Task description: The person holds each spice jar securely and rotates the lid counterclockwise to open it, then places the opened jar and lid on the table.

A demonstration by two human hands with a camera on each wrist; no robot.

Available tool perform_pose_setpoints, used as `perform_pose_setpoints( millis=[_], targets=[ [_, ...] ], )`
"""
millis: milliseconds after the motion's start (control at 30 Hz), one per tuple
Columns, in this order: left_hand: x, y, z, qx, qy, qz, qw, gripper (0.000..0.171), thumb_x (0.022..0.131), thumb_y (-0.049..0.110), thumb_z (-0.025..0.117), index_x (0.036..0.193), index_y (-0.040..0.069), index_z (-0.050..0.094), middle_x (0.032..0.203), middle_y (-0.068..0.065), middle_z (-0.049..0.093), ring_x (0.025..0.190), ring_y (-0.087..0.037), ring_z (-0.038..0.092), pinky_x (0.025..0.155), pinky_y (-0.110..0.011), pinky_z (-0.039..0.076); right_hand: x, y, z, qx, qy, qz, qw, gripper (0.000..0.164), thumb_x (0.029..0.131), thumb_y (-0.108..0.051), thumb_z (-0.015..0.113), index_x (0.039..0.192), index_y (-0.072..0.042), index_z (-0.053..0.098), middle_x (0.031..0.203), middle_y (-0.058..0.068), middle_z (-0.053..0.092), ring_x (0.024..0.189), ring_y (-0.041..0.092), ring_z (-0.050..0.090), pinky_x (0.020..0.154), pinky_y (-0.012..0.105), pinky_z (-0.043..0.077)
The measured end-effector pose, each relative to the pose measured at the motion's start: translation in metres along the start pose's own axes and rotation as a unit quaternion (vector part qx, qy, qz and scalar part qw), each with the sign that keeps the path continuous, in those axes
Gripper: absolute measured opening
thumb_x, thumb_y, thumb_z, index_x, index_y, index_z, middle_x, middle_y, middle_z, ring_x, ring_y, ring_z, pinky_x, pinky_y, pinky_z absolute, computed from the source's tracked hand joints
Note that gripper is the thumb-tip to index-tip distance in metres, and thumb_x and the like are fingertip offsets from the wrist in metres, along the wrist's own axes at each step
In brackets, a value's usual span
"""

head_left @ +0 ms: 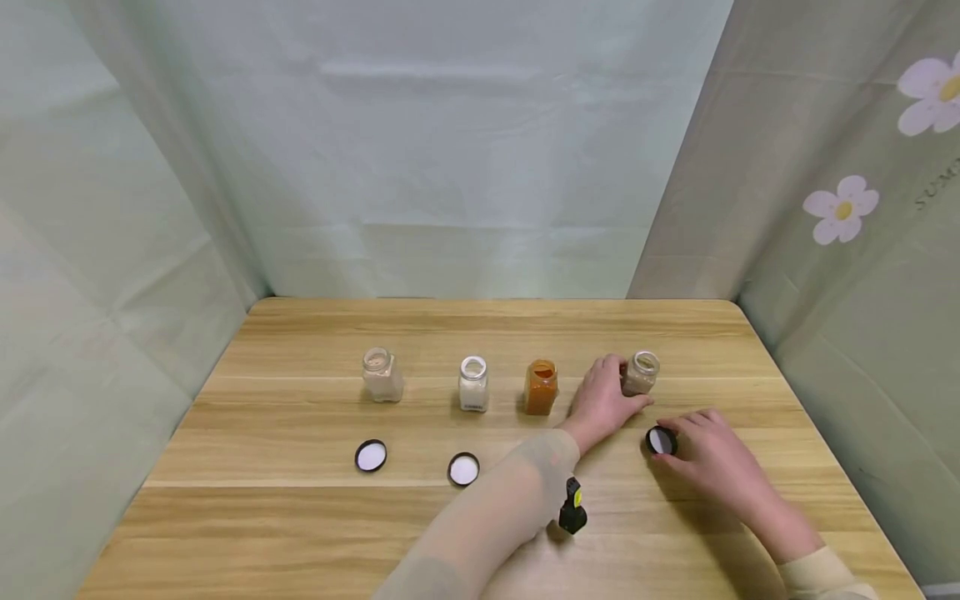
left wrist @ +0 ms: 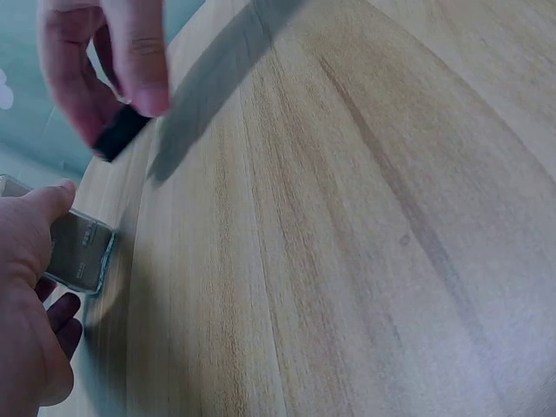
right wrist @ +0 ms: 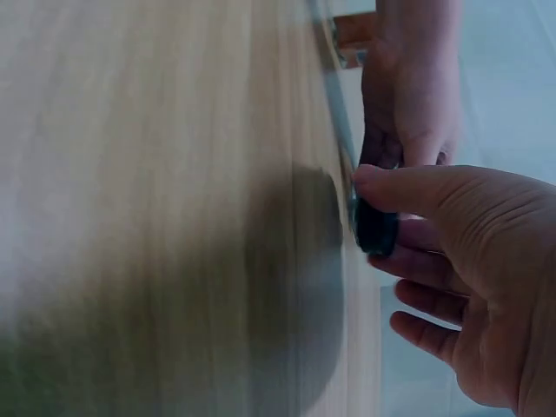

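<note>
At the right end of a row of glass jars, my left hand (head_left: 602,398) holds a small open jar (head_left: 642,375) of brownish-grey powder, thumb on the near side. The jar (left wrist: 80,252) stands upright on the table. Nearer to me, my right hand (head_left: 712,457) pinches a round black lid (head_left: 662,441) between thumb and fingers, its white lining showing. That lid (right wrist: 375,228) is held just above the tabletop, apart from the jar, in the right wrist view.
Left of my left hand stand three open jars: orange powder (head_left: 541,390), white contents (head_left: 473,385) and pale beige powder (head_left: 383,375). Two black lids, one at left (head_left: 371,456) and one near the middle (head_left: 463,469), lie lining up. A small black device (head_left: 573,510) sits by my left sleeve.
</note>
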State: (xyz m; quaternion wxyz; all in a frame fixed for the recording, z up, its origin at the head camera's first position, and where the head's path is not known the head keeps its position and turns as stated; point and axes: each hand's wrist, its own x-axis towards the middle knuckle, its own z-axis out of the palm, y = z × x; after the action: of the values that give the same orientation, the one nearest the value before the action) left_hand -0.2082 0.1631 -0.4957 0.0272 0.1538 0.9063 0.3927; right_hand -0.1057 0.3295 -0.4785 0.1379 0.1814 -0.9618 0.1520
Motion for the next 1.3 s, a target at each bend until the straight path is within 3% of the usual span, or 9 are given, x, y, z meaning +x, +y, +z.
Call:
perform_pose_setpoints(
  millis=[200,833,1033,1300],
  targets=[
    [-0.001,0.000,0.000,-0.001,0.001,0.004,1.0000,0.063,0.084,0.046,0.084,0.133,0.018,0.055,0.117,0.006,0.057,0.109,-0.007,0.056,0.094,-0.025,0.048,-0.003,-0.006,0.004,-0.015,-0.030,-0.016,0.999,0.049,0.071,-0.028,0.093,0.110,-0.004,0.075,0.098,0.005,0.070,0.098,0.030,0.058,0.085,0.049,0.050],
    [-0.001,0.001,-0.001,-0.007,-0.001,-0.003,1.0000,0.064,0.084,0.044,0.085,0.134,0.018,0.055,0.118,0.006,0.057,0.110,-0.008,0.057,0.094,-0.026,0.048,-0.009,-0.009,0.013,-0.013,-0.021,-0.055,0.998,0.047,0.066,-0.031,0.096,0.103,-0.011,0.076,0.093,-0.003,0.067,0.093,0.022,0.056,0.081,0.042,0.048],
    [-0.001,0.001,-0.001,-0.005,-0.003,-0.007,1.0000,0.064,0.084,0.044,0.084,0.134,0.018,0.054,0.119,0.006,0.057,0.111,-0.008,0.056,0.095,-0.026,0.048,-0.010,-0.010,0.012,-0.014,-0.039,-0.038,0.998,0.047,0.068,-0.033,0.095,0.106,-0.013,0.076,0.095,-0.004,0.066,0.095,0.021,0.055,0.082,0.042,0.049],
    [-0.002,0.000,-0.001,-0.007,0.000,-0.006,1.0000,0.066,0.084,0.045,0.084,0.137,0.018,0.054,0.121,0.005,0.057,0.112,-0.009,0.057,0.097,-0.027,0.048,-0.010,-0.011,0.012,-0.010,-0.053,-0.010,0.998,0.059,0.076,-0.047,0.089,0.120,-0.012,0.073,0.107,0.001,0.069,0.104,0.025,0.058,0.089,0.046,0.049]
  ],
)
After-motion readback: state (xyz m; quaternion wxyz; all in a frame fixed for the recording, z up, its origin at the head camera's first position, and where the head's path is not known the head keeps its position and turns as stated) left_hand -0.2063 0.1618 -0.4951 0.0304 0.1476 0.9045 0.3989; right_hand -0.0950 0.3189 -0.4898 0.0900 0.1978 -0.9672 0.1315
